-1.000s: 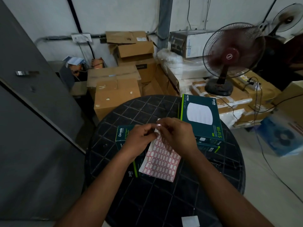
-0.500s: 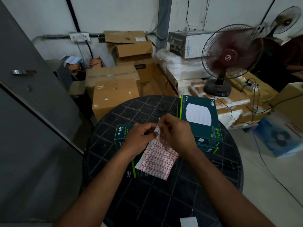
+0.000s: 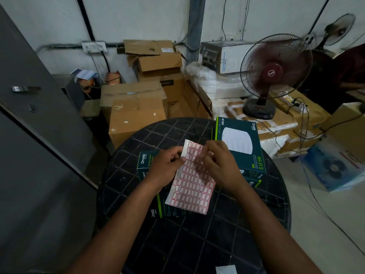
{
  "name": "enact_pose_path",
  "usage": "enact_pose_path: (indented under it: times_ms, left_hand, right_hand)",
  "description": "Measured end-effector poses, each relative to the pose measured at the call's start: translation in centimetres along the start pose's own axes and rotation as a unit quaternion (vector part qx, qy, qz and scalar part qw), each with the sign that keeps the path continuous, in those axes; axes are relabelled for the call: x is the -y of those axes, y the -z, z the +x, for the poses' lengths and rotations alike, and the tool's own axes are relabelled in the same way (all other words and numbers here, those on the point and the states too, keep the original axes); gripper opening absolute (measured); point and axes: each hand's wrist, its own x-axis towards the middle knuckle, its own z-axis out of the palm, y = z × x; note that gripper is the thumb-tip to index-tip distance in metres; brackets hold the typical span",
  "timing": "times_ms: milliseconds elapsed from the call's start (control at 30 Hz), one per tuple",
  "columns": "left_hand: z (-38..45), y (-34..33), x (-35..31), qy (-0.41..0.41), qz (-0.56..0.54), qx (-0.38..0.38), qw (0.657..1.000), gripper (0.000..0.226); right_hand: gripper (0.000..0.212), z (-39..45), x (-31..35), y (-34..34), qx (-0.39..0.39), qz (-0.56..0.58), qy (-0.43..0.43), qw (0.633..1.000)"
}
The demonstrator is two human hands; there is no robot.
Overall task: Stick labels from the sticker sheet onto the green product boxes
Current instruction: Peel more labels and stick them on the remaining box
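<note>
My left hand [image 3: 167, 167] pinches the left edge of the sticker sheet [image 3: 192, 184], thumb on top, fingers curled shut on it. My right hand [image 3: 219, 165] is at the sheet's upper right, thumb & forefinger closed on a label near the top edge; can't tell if it's peeled free. Sheet hangs tilted over a green box [image 3: 147, 165] lying flat on the round black table [image 3: 197, 244], w/ another green box under the sheet's lower end. A bigger green box [image 3: 242, 143], on a stack, sits just right of my right hand. Behind the table: cardboard cartons [image 3: 136, 113] & a fan [image 3: 274, 74].
</note>
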Motion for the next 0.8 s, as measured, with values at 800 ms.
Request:
enact_pose_path:
  times_ms: [800]
  left_hand:
    - [0.1, -3.8, 3.9, -0.153, 0.568, -0.038, 0.808, 0.088]
  right_hand:
    - [0.055, -6.9, -24.7, -3.5, 0.14, -0.091, -0.33, 0.929]
